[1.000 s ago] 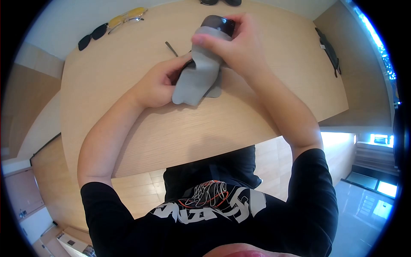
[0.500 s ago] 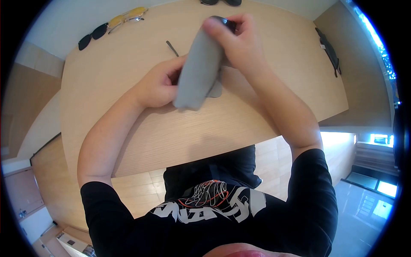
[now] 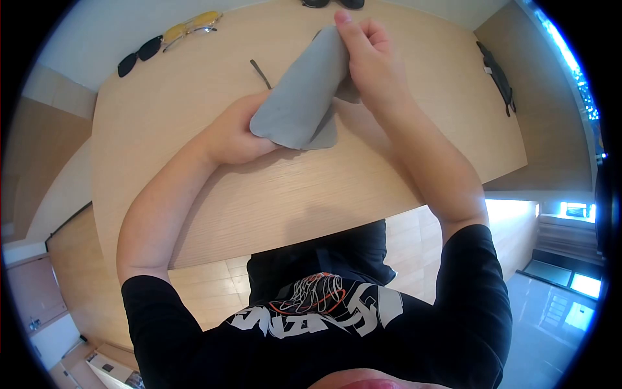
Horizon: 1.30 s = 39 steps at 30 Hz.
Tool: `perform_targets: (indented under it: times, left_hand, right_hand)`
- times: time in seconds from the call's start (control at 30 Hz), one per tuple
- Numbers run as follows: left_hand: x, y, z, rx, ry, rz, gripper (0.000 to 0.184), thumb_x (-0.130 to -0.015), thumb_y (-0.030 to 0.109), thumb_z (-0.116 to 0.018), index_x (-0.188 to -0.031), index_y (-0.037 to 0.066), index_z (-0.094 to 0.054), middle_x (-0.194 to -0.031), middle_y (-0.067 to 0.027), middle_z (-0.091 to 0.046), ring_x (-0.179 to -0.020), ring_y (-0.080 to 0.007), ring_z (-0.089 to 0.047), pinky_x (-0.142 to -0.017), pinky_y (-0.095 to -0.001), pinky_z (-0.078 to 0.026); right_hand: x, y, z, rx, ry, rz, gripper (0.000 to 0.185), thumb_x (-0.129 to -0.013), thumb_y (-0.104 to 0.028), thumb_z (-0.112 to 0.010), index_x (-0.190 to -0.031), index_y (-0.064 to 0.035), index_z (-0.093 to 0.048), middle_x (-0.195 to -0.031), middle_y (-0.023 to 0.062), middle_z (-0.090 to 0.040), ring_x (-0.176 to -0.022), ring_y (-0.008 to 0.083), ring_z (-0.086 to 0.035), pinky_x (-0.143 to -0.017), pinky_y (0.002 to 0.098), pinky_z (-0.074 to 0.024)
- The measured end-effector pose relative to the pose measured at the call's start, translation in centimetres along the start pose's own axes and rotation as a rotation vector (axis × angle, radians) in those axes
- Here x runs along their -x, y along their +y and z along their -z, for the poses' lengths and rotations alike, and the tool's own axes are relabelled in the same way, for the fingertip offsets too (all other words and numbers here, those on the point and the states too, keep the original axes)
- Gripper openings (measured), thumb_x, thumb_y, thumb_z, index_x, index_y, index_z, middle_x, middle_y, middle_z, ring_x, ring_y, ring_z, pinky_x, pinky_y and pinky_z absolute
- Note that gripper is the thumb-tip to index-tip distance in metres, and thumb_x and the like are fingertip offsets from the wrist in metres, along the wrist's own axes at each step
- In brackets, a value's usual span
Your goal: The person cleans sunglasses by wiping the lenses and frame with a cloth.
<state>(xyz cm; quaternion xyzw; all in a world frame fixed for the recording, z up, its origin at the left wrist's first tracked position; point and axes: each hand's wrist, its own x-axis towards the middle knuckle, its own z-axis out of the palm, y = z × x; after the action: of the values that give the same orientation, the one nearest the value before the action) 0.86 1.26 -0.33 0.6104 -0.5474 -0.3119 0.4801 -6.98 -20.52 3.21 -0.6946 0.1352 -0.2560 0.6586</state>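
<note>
A grey cleaning cloth (image 3: 301, 91) hangs draped between my hands above the table, its lower corners loose. My right hand (image 3: 370, 55) is closed on the cloth's upper edge, thumb pointing up. At the cloth's left side, my left hand (image 3: 241, 133) is closed, with its fingers hidden behind the fabric. A thin dark temple arm (image 3: 260, 73) of a pair of sunglasses sticks out beyond my left hand. The cloth covers the rest of that pair.
Black sunglasses (image 3: 139, 56) and yellow-lensed glasses (image 3: 193, 29) lie along the table's far left edge. Another dark pair (image 3: 334, 2) is at the far edge, partly cut off. Dark folded glasses (image 3: 497, 78) lie at the right, by the side panel. The wooden table (image 3: 278, 207) ends near my body.
My right hand has shifted slightly up and right with the cloth's edge. The cloth has spread wider over my left fingers, and the dark glossy lens that showed under my right hand is now covered.
</note>
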Motion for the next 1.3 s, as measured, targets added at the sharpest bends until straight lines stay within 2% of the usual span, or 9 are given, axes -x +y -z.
perform_targets:
  times: [0.13, 0.17, 0.27, 0.47, 0.67, 0.87, 0.97, 1.17, 1.3]
  left_hand:
    - [-0.2, 0.4, -1.0, 0.208, 0.101, 0.000, 0.056, -0.078, 0.007, -0.070, -0.131, 0.005, -0.051, -0.119, -0.0077, -0.062, -0.111, -0.0151, -0.057, -0.095, -0.0312, -0.044]
    - [-0.2, 0.6, -1.3, 0.303, 0.151, 0.003, 0.053, -0.078, 0.007, -0.070, -0.128, 0.004, -0.053, -0.118, -0.0079, -0.063, -0.110, -0.0148, -0.057, -0.095, -0.0311, -0.045]
    - [-0.2, 1.1, -1.2, 0.203, 0.136, -0.009, 0.047, -0.077, 0.007, -0.069, -0.122, 0.005, -0.057, -0.107, -0.0097, -0.066, -0.103, -0.0182, -0.061, -0.090, -0.0318, -0.046]
    - [-0.7, -0.8, 0.4, -0.683, 0.187, -0.324, 0.057, -0.071, 0.009, -0.068, -0.127, 0.011, -0.056, -0.093, -0.0125, -0.063, -0.087, -0.0331, -0.058, -0.078, -0.0388, -0.048]
    - [-0.6, 0.9, 0.0, -0.600, 0.252, -0.222, 0.060, -0.071, 0.007, -0.068, -0.129, 0.016, -0.055, -0.089, -0.0101, -0.064, -0.085, -0.0319, -0.058, -0.078, -0.0398, -0.047]
    - [-0.9, 0.9, 0.7, -0.721, 0.285, -0.292, 0.065, -0.068, 0.007, -0.069, -0.130, 0.017, -0.055, -0.088, -0.0077, -0.065, -0.085, -0.0295, -0.058, -0.077, -0.0382, -0.047]
    - [-1.1, 0.9, 0.2, -0.777, 0.357, -0.332, 0.064, -0.067, 0.008, -0.070, -0.129, 0.016, -0.056, -0.087, -0.0074, -0.065, -0.085, -0.0292, -0.059, -0.076, -0.0383, -0.047]
    - [-1.0, 0.8, 0.3, -0.761, 0.326, -0.298, 0.061, -0.067, 0.008, -0.070, -0.126, 0.016, -0.058, -0.087, -0.0083, -0.065, -0.083, -0.0295, -0.060, -0.074, -0.0393, -0.048]
    - [-1.1, 0.4, 0.6, -0.804, 0.353, -0.321, 0.061, -0.067, 0.008, -0.070, -0.126, 0.016, -0.058, -0.087, -0.0080, -0.065, -0.083, -0.0295, -0.060, -0.074, -0.0389, -0.048]
  right_hand:
    - [3.0, -2.7, -2.2, 0.320, 0.059, 0.265, 0.036, -0.087, -0.034, -0.071, -0.092, -0.0032, -0.054, -0.084, 0.0029, -0.061, -0.076, 0.0075, -0.055, -0.065, 0.0229, -0.0463]
    - [3.0, -2.7, -2.5, 0.238, 0.058, 0.246, 0.034, -0.087, -0.033, -0.070, -0.093, -0.0032, -0.055, -0.084, 0.0028, -0.061, -0.077, 0.0076, -0.055, -0.065, 0.0229, -0.0465]
    - [2.6, -2.1, -2.2, 0.026, 0.039, 0.188, 0.031, -0.088, -0.030, -0.070, -0.095, -0.0033, -0.055, -0.086, 0.0027, -0.062, -0.079, 0.0079, -0.056, -0.067, 0.0229, -0.0468]
    - [-0.2, 1.0, 0.8, -0.176, -0.087, 0.172, 0.026, -0.089, -0.025, -0.069, -0.099, -0.0045, -0.056, -0.086, 0.0013, -0.060, -0.081, 0.0077, -0.055, -0.071, 0.0228, -0.0465]
    - [2.0, -0.3, -0.5, 0.101, -0.185, 0.448, 0.033, -0.089, -0.014, -0.068, -0.113, -0.0040, -0.048, -0.102, 0.0065, -0.059, -0.092, 0.0125, -0.055, -0.078, 0.0271, -0.0481]
    - [-0.7, 2.3, 1.7, -0.376, -0.229, 0.185, 0.023, -0.090, -0.013, -0.065, -0.106, -0.0036, -0.052, -0.102, 0.0080, -0.061, -0.090, 0.0127, -0.057, -0.080, 0.0283, -0.0485]
    - [-0.3, 1.5, 1.2, -0.401, -0.252, 0.119, 0.021, -0.090, -0.012, -0.065, -0.105, -0.0033, -0.053, -0.103, 0.0085, -0.062, -0.091, 0.0132, -0.058, -0.082, 0.0290, -0.0485]
    - [1.8, -0.2, 0.0, -0.094, -0.231, 0.367, 0.022, -0.089, -0.009, -0.064, -0.106, -0.0033, -0.052, -0.104, 0.0094, -0.062, -0.093, 0.0141, -0.058, -0.083, 0.0298, -0.0488]
    - [1.3, 0.2, -0.1, -0.265, -0.185, 0.251, 0.016, -0.091, -0.012, -0.061, -0.104, -0.0033, -0.055, -0.099, 0.0109, -0.064, -0.089, 0.0137, -0.059, -0.081, 0.0286, -0.0499]
